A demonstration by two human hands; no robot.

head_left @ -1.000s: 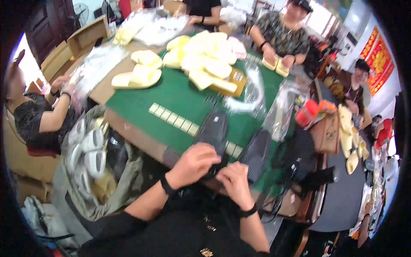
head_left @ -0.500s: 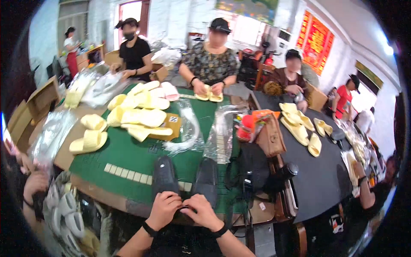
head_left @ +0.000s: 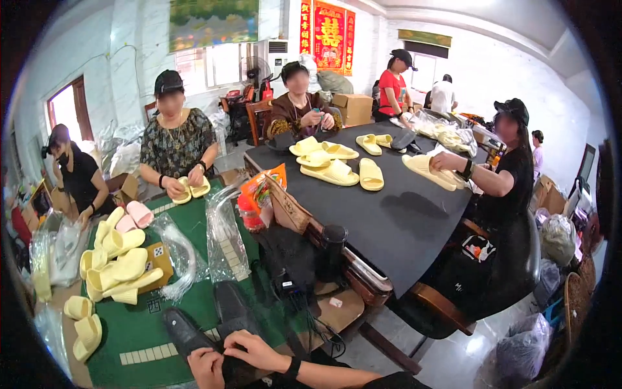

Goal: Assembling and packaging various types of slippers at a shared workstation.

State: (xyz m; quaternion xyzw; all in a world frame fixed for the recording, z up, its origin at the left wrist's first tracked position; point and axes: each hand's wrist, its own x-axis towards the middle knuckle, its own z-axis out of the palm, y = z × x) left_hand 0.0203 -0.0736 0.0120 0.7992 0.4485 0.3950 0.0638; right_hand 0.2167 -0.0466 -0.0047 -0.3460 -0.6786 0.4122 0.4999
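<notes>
A pair of black slippers lies on the green table top [head_left: 129, 330] right in front of me. My left hand [head_left: 206, 367] is at the near end of the left black slipper [head_left: 184, 329], its fingers curled. Beside it, my right hand [head_left: 254, 351] rests at the near end of the right black slipper [head_left: 232, 311], fingers bent inward. The fingertips of both hands nearly meet between the slippers. Whatever they pinch there is too small or too hidden to name.
Yellow slippers [head_left: 120, 272] are heaped at left by a bundle of white plastic strips [head_left: 181, 253]. Clear plastic bags [head_left: 223, 233] lie beyond my slippers. More yellow slippers [head_left: 330, 172] sit on the dark table [head_left: 402, 220], where a co-worker's hand [head_left: 447, 162] holds one. A black bottle [head_left: 335, 243] stands between the tables.
My view has swung to the right, so the tables and people appear farther left. Both hands stay close together at the black slippers' near ends.
</notes>
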